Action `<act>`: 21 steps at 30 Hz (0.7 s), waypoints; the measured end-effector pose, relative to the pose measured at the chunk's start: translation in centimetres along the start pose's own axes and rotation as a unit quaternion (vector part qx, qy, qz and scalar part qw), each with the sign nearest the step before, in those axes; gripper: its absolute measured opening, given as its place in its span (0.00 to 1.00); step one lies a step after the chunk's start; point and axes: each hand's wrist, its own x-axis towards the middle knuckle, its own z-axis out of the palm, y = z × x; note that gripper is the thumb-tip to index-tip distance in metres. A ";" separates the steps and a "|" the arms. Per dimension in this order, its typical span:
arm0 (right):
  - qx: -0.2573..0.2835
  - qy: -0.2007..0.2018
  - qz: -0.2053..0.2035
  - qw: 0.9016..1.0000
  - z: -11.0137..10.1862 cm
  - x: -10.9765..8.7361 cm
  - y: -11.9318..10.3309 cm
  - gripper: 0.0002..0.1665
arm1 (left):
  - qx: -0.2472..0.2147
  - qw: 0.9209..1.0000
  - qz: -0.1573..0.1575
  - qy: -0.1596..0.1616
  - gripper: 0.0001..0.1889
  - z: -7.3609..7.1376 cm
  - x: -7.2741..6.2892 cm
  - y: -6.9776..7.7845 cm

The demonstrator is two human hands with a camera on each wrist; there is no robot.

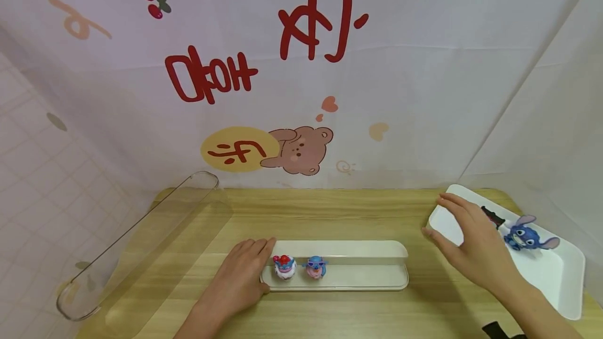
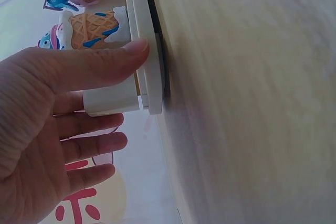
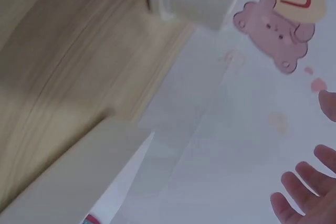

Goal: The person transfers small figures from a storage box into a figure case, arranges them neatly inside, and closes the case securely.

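Left hand (image 1: 240,274): at the left end of the cream stepped display base (image 1: 365,276). My thumb lies along its near edge while the index finger reaches round behind the step, so that end is held between them; the other three fingers extend clear of it.

Right hand (image 1: 466,239): thumb and fingers well parted, nothing between them. In the head view they overlap the left end of the white tray (image 1: 573,276); the right wrist view shows my fingertips apart from it.

Key relation: the blue big-eared figurine (image 1: 525,235) sits in the tray to the right of my right fingertips and a little nearer, beside my wrist rather than ahead of the fingers. Its ear-to-ear line runs from far left to near right. A dark figure (image 1: 492,217), partly hidden by my hand, lies between; its shape I cannot tell. The right hand is clearly the nearer one to both.

Base: long axis left to right, bare right part towards the right hand. The cherry-topped figurine (image 1: 285,268) and sunglasses figurine (image 1: 315,267) stand upright at its left, on the near, lower level.

Far left: clear cover (image 1: 146,247), well apart from the base.
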 end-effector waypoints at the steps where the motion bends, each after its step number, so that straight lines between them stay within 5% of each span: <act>1: -0.008 0.004 0.009 1.000 -0.4 -0.1 0.5 0.42 | 0.001 1.000 0.000 0.000 0.48 0.0 0.0 0.0; 7: -0.034 0.016 0.059 0.998 -2.5 -1.2 3.6 0.51 | 0.007 1.000 0.004 0.006 0.48 0.0 -0.1 0.0; 21: -0.116 -0.039 0.153 0.981 -6.5 -4.8 10.5 0.61 | 0.007 1.000 0.008 0.013 0.48 0.3 0.0 -0.1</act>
